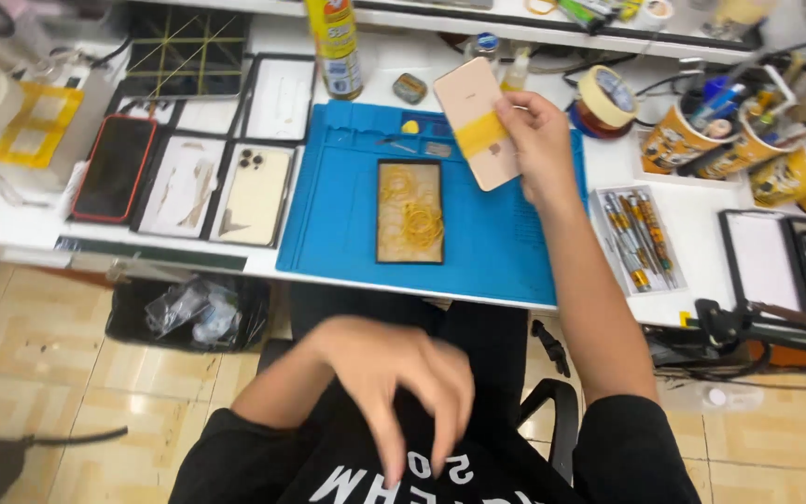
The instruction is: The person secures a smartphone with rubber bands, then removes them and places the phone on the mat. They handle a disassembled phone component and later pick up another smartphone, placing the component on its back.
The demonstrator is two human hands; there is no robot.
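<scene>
Above the far edge of the blue mat [347,215], the right hand [538,140] holds a pale pink phone [476,121] up off the desk, back side toward the camera, fingers closed along its right edge so the yellow tape band [480,135] around its middle stays in plain sight. The grip at the edge looks chosen to keep the taped part uncovered. On the mat, near its middle, lies a phone-sized tray of yellow rubber bands [409,212], within easy reach of either hand. The left hand [394,373] hangs well below the mat's near edge, over the lap, fingers spread and blurred, holding nothing. Left of the mat, a phone with a red rim [114,168] and a gold phone back [256,194] lie flat in a row with some trays. Right of the mat sits a tray of screwdrivers [636,238], and beyond its far right corner a tape roll [605,96].
</scene>
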